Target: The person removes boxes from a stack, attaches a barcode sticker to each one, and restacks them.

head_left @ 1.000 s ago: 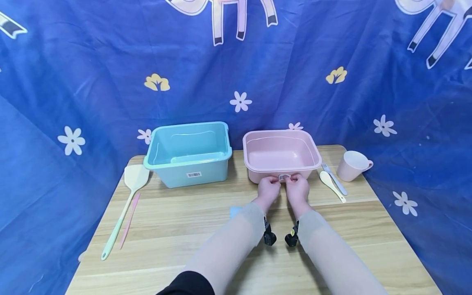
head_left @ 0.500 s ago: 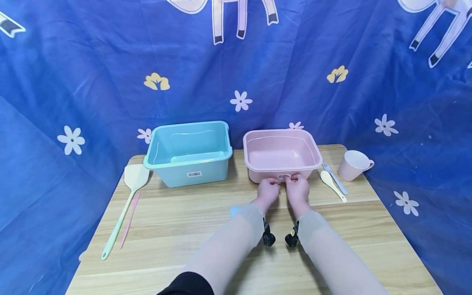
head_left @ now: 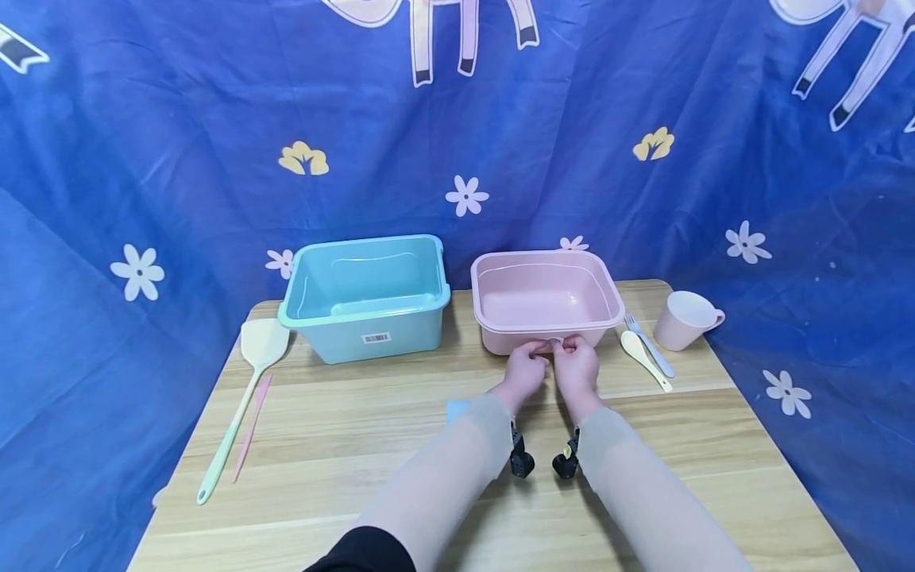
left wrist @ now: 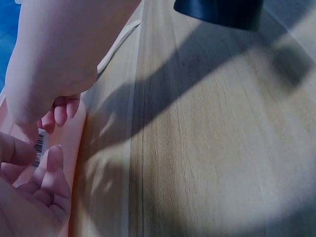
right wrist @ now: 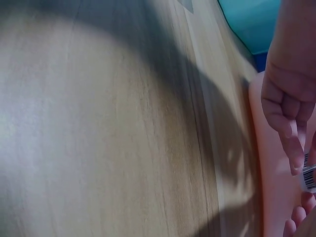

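Observation:
At the front wall of a pink plastic basin [head_left: 493, 340], both hands meet over a small white barcode sticker [right wrist: 309, 179]. My left hand [head_left: 525, 370] pinches at the sticker's left part, its index finger reaching along the wall. From the other side my right hand [head_left: 576, 369] pinches at the sticker with thumb and finger, the other fingers curled. In the right wrist view the sticker's stripes run in two directions, as if part of it is bent up. Between the fingers, the sticker's edges [left wrist: 38, 148] are partly hidden in the left wrist view.
A turquoise basin [head_left: 360, 345] stands left of the pink one. At the far left lie a long-handled spatula [head_left: 246, 401] and a thin pink stick [head_left: 252, 429]. On the right are a spoon [head_left: 646, 361], a fork [head_left: 650, 347] and a mug [head_left: 675, 326]. A light-blue piece [head_left: 455, 410] shows beside the left forearm.
My left hand has shifted slightly to the right, closer to the right hand, and its fingers now cover more of the sticker. My right hand, the basins and the utensils stay put.

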Tool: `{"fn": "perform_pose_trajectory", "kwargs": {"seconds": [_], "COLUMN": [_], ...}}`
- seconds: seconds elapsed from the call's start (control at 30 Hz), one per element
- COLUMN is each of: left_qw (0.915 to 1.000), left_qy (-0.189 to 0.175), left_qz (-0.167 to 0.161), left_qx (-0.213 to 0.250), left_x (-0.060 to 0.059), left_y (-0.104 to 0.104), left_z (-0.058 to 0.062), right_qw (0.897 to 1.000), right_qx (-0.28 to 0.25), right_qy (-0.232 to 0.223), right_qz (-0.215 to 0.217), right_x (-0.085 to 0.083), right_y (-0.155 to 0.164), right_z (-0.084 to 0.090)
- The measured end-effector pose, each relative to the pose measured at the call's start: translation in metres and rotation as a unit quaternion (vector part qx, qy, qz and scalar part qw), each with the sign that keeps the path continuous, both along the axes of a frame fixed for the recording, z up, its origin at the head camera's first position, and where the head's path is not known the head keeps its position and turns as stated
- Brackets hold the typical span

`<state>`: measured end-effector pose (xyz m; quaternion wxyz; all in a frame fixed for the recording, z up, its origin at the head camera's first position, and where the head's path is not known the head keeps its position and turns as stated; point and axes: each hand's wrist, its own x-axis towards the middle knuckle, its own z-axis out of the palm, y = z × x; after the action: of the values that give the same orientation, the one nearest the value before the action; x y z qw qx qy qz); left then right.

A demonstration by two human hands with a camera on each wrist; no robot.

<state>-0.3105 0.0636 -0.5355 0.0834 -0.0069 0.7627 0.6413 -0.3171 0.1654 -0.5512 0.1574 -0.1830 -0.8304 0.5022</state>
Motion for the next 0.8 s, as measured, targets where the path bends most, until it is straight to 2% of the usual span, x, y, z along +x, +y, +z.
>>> {"fn": "perform_pose_trajectory", "kwargs": {"seconds": [0.3, 0.47, 0.6, 0.8], "left_qw": [0.9999, 0.9998, 0.9996, 0.9995], "left_qy": [-0.006, -0.005, 0.002, -0.006], "left_qz": [0.006, 0.011, 0.018, 0.023], "left_qx": [0.011, 0.015, 0.02, 0.019], "left_x": [0.0, 0.002, 0.002, 0.003], "left_y": [0.002, 0.002, 0.002, 0.003], "left_z": [-0.001, -0.001, -0.002, -0.002], "right_qw": [1.0, 0.998, 0.99, 0.967], "right_qx": [-0.014, -0.063, -0.139, -0.254], "right_qy": [0.006, 0.013, 0.016, 0.028], "right_qz": [-0.007, -0.024, -0.031, -0.023], "right_x": [0.005, 0.01, 0.013, 0.017], "right_y": [-0.002, -0.007, -0.011, -0.019], "right_z": [-0.001, 0.0, 0.0, 0.002]}}
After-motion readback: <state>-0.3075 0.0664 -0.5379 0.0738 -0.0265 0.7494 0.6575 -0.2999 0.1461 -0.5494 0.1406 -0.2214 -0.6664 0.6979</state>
